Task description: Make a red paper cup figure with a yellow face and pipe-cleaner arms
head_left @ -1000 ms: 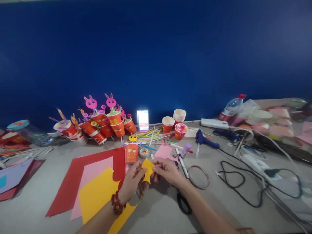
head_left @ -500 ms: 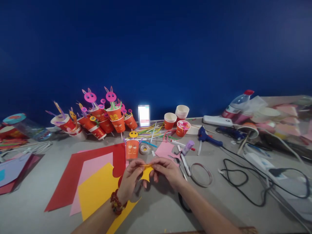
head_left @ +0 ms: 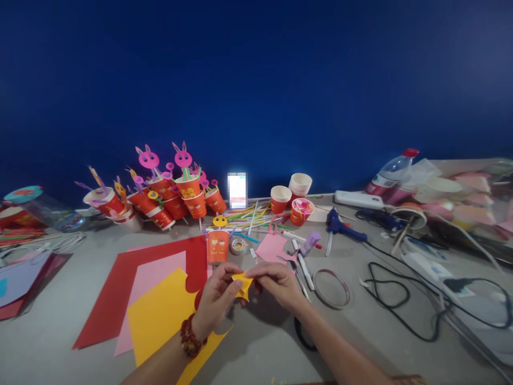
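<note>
Between my two hands is a small cut piece of yellow paper [head_left: 242,287] with pointed corners. My left hand [head_left: 219,293], with a beaded bracelet [head_left: 191,338] at the wrist, pinches its left side between thumb and fingers. On the opposite side, the fingertips of my right hand [head_left: 280,283] are closed on the paper's upper right edge. Just beyond stands a red paper cup [head_left: 218,247] topped with a yellow face that has eyes. Sheets of yellow paper [head_left: 164,307], pink paper [head_left: 132,299] and red paper [head_left: 106,299] overlap at the left.
Decorated cups [head_left: 188,187] crowd the back left. Pipe cleaners [head_left: 256,216], stacked cups [head_left: 280,198] and a tape roll [head_left: 239,246] are behind my hands. Rightward lie markers [head_left: 305,271], a glue stick [head_left: 310,243], a tape ring [head_left: 332,289], a blue glue gun [head_left: 344,227] and black cable [head_left: 385,299].
The yellow paper piece has turned and tilted in my fingers. My left thumb now lies across its left part, and my right fingers have straightened along its top edge.
</note>
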Action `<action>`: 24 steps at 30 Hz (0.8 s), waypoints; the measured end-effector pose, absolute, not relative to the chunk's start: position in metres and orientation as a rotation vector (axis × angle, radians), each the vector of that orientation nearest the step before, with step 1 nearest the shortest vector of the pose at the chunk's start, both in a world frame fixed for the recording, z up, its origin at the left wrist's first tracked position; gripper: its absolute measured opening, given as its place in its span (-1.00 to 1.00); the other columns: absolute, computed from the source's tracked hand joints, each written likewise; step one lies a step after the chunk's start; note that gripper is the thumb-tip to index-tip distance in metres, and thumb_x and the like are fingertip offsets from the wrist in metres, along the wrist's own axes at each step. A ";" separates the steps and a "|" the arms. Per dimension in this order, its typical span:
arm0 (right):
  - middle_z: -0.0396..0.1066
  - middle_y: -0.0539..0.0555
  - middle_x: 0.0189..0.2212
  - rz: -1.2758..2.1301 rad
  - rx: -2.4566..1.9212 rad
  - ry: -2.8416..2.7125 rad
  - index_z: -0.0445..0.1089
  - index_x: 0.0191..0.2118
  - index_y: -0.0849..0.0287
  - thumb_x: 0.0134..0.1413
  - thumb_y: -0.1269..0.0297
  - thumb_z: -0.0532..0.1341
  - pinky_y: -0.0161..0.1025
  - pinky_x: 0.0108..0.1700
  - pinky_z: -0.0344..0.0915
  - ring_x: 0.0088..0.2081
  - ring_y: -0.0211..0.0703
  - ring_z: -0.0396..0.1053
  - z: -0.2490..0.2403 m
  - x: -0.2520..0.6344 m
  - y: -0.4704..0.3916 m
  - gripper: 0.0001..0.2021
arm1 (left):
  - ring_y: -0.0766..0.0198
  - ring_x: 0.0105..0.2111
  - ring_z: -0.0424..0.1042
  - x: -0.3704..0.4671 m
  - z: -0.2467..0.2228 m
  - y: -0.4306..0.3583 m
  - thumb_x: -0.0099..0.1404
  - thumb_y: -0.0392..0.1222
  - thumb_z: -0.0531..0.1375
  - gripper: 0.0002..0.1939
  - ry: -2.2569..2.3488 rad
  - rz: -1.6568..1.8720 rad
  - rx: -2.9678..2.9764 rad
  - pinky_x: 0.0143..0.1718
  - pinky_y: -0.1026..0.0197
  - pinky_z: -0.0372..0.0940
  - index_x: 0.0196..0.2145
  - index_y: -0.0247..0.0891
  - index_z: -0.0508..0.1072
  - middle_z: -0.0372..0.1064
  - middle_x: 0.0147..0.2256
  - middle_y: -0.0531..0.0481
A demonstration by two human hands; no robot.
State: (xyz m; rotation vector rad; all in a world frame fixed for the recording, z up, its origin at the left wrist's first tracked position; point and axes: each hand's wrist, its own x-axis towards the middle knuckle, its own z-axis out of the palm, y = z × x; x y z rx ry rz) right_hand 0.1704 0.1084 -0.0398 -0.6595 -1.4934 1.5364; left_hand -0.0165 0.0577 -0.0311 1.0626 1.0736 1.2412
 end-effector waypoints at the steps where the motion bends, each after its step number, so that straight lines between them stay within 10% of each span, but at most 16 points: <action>1: 0.52 0.04 -0.44 1.539 -0.652 -1.504 0.62 -0.23 0.12 0.18 0.09 0.28 -0.31 -0.42 0.34 -0.52 -0.26 0.41 -0.038 0.171 0.108 -0.76 | 0.33 -0.42 0.39 -0.017 -0.030 0.057 0.22 0.09 0.33 -0.65 1.071 1.240 1.087 -0.49 0.29 0.48 -0.20 -0.21 0.43 0.39 -0.33 0.03; 24: 0.47 -0.04 -0.57 1.670 -0.865 -1.462 0.37 -0.31 0.16 0.07 -0.15 0.31 -0.39 -0.59 0.28 -0.67 -0.33 0.33 -0.042 0.159 0.108 -0.58 | 0.27 -0.45 0.50 -0.013 -0.025 0.062 0.21 0.08 0.32 -0.65 1.116 1.147 1.032 -0.50 0.26 0.47 -0.22 -0.21 0.37 0.47 -0.42 0.06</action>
